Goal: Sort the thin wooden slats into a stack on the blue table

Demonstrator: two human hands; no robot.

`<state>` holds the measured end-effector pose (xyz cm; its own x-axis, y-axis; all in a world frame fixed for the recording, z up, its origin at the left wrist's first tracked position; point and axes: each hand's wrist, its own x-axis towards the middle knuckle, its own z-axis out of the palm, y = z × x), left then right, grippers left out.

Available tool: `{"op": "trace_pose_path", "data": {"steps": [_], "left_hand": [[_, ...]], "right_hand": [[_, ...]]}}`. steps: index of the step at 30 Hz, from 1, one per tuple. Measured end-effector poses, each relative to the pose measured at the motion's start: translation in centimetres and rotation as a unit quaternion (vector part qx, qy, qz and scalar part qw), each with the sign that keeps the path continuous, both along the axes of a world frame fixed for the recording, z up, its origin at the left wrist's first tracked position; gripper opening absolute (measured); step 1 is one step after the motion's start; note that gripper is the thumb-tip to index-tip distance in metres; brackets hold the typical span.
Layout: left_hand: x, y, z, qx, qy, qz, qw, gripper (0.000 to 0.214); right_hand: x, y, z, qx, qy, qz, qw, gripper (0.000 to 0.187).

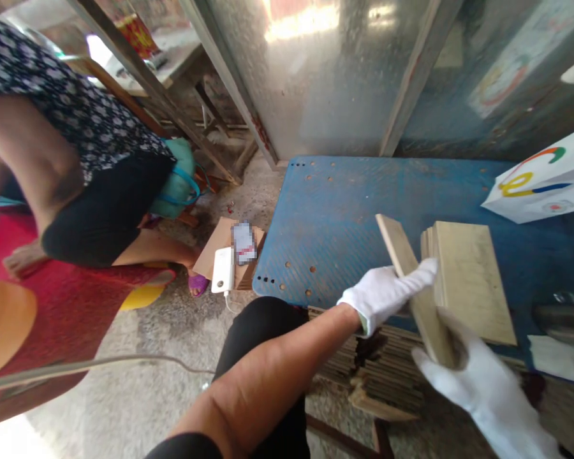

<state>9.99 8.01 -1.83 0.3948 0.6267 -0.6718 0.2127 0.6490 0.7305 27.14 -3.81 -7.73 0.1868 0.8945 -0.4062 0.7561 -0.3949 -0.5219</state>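
A thin, narrow wooden board (429, 319) is tilted above the near edge of a blue table. My left hand (380, 294), in a white glove, is closed on its middle, with fingers reaching across its face. My right hand (478, 373), gloved too, grips the lower end between thumb and fingers. Just beyond the board lies a neat stack of flat wooden boards (473, 280). Part of my left hand's grip is hidden by the board.
Blue table (344, 210) stands before a glass partition. More stacked boards (387, 376) sit below its edge. A white printed bag (545, 172) and metal dish (564, 322) lie right. A power bank (223, 269) and phone (243, 243) rest on cardboard. Another person (100, 191) sits left.
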Motion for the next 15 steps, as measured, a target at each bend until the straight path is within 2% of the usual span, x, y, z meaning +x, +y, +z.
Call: {"op": "trace_pose_path", "data": {"steps": [2, 5, 8, 11, 15], "left_hand": [[0.1, 0.1, -0.7, -0.023, 0.026, 0.048, 0.998, 0.059], [0.3, 0.0, -2.1, -0.051, 0.027, 0.076, 0.995, 0.050], [0.6, -0.4, -3.2, -0.062, 0.008, 0.092, 0.994, 0.047], [1.2, -1.2, -3.5, -0.044, 0.020, 0.076, 0.996, 0.046], [2.4, -2.7, -2.7, 0.008, 0.031, -0.004, 0.999, 0.042]], "right_hand": [[-1.2, -0.6, 0.2, -0.009, -0.008, -0.011, 1.000, 0.081], [-2.3, -1.1, 0.9, 0.004, -0.036, -0.041, 0.998, 0.088], [-1.9, -0.8, 2.0, 0.000, -0.024, -0.010, 1.000, 0.092], [-0.5, 0.0, 2.9, -0.014, 0.009, 0.021, 1.000, 0.083], [1.7, 1.5, 3.6, 0.049, 0.010, -0.042, 0.998, 0.083]]}}
